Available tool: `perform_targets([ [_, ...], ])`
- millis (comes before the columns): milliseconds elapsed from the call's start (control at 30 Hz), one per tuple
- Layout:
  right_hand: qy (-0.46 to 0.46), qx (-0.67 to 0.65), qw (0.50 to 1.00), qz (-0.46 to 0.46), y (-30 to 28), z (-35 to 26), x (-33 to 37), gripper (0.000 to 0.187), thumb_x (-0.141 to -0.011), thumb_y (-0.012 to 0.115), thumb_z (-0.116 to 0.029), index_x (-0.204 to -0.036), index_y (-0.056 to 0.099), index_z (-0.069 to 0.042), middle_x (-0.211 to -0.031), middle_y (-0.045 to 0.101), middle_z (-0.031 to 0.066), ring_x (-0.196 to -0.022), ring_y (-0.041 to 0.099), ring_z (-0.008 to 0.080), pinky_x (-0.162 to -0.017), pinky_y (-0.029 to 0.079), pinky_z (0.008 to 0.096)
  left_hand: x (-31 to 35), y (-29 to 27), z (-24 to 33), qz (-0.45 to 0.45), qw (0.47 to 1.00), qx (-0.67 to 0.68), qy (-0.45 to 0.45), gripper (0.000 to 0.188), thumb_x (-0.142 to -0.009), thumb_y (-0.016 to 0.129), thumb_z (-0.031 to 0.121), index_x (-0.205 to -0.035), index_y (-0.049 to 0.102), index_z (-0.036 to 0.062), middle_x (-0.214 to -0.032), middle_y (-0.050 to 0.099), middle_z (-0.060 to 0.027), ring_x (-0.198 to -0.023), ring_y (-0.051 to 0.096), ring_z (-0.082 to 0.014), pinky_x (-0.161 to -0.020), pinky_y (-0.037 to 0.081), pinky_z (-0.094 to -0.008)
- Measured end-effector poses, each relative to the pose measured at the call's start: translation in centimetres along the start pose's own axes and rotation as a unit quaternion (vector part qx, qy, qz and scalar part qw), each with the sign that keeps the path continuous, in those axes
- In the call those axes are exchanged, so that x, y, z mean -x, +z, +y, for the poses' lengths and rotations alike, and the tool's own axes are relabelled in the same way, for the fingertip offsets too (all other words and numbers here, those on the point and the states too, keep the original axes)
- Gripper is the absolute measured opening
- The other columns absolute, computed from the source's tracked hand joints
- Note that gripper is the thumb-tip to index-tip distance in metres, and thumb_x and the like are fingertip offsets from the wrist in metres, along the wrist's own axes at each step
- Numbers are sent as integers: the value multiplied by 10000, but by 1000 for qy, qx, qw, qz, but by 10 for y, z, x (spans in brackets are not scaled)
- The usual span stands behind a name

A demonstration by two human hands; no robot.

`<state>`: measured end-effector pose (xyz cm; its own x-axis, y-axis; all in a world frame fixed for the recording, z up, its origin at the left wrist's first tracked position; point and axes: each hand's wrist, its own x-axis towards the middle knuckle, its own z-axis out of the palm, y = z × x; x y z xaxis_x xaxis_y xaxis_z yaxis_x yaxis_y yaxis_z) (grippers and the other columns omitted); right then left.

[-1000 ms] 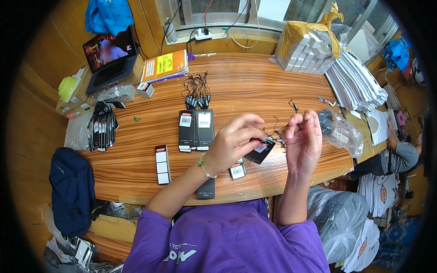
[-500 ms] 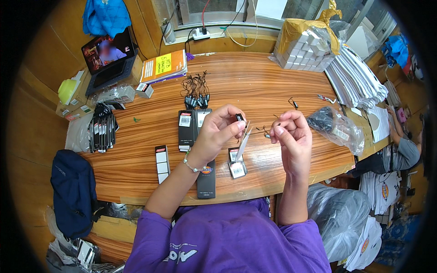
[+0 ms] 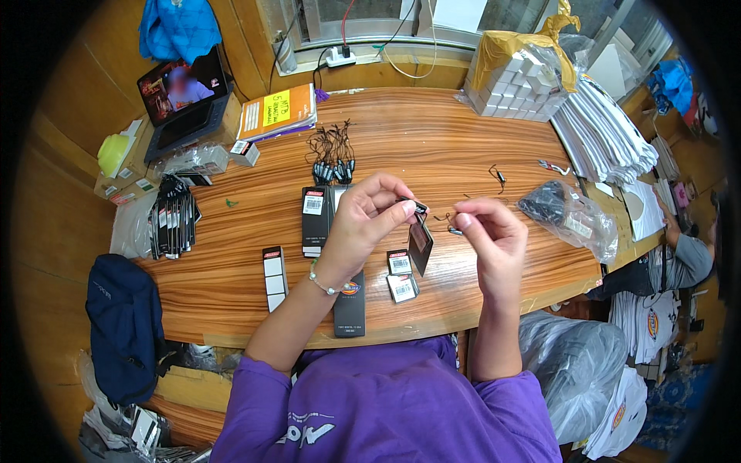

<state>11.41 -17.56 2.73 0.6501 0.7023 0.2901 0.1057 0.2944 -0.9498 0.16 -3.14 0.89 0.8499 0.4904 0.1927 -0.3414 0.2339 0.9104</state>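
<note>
My left hand (image 3: 370, 212) is closed in a pinch on a small black string seal (image 3: 419, 207) above the table. From it hangs a dark hang tag (image 3: 421, 245), turned partly edge-on. To the right, my right hand (image 3: 494, 235) has thumb and forefinger brought together; whether a thin cord is between them is too small to tell. A loose black string seal (image 3: 455, 230) lies close to its fingertips. Below the hanging tag are two small stacks of barcoded white labels (image 3: 402, 288). Black tag stacks (image 3: 316, 224) lie partly behind my left wrist, and a long black tag (image 3: 350, 312) sits below it.
Several string seals (image 3: 333, 170) are bunched beyond the tags. A strip of white labels (image 3: 275, 279) lies left. A clear plastic bag (image 3: 575, 220), folded white garments (image 3: 606, 127) and stacked white boxes (image 3: 513, 89) stand right. A laptop (image 3: 185, 104) is far left. Another person's arm (image 3: 671, 224) shows far right.
The hanging tag has swung from nearly edge-on to showing its dark face. My right hand has shifted slightly left and its fingers have drawn toward my left hand.
</note>
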Motion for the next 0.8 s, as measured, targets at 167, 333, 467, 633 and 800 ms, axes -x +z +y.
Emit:
perform_targets([
  [167,-19,77,997,-17,14,0,-1,172,-779,608,46,-950,605,32,-833,622,76,-790,595,121,-742,463,235,2,4,-2,27,999,-28,17,90,-828,616,44,-907,584,16,-865,624,-38,-809,578,-75,-739,468,-207],
  [333,-48,124,991,-5,14,2,-2,169,-762,628,40,-910,549,23,-811,612,74,-782,601,127,-742,464,239,3,5,0,27,999,-21,-1,104,-807,627,20,-902,585,24,-864,625,-39,-802,580,-84,-726,467,-213],
  [467,-73,137,988,-12,14,3,-3,168,-752,630,51,-886,533,19,-808,605,78,-777,607,132,-723,471,238,4,5,1,17,999,-42,-26,101,-804,635,25,-891,583,23,-867,626,-42,-804,583,-86,-720,471,-214],
  [633,-87,132,987,5,14,3,-2,183,-742,631,60,-884,523,22,-817,596,88,-776,613,137,-704,483,241,4,4,0,31,999,-21,-27,93,-802,637,26,-875,578,25,-854,625,-43,-789,584,-85,-709,473,-214],
  [800,-85,156,984,-13,12,3,-2,180,-740,638,58,-869,518,18,-813,589,89,-776,613,138,-709,483,242,4,5,0,33,999,2,-29,88,-807,634,37,-873,577,26,-842,624,-44,-771,579,-81,-701,468,-212],
])
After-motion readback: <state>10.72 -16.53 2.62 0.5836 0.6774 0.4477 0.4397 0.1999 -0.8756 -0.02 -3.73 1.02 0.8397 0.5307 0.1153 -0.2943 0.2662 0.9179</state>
